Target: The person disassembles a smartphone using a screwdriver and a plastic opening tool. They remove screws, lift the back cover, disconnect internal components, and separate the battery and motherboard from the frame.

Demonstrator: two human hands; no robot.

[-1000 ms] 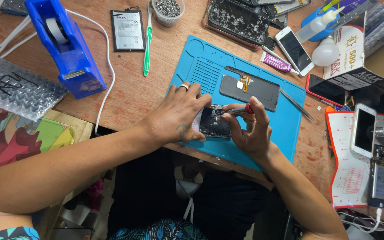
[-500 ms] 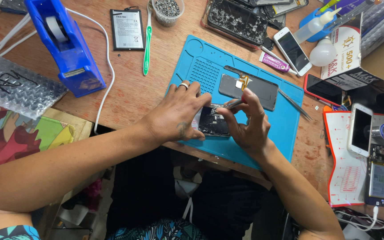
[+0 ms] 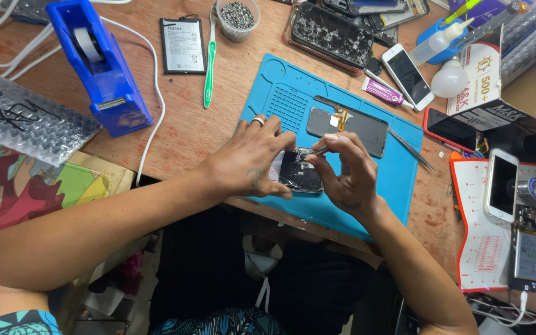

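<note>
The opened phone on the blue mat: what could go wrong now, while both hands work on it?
1. The left hand steadies the opened phone near the blue mat's front edge; a slip might push it off the table.
2. The right hand holds a thin tool over the exposed inside; too much force could scratch parts.
3. The detached dark panel lies close by and could get knocked.

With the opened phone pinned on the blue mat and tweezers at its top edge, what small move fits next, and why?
Probably ease the tweezers tip a little deeper into the opened phone: the left hand already steadies it on the blue mat, and the right hand holds the tip at its upper edge.
</note>
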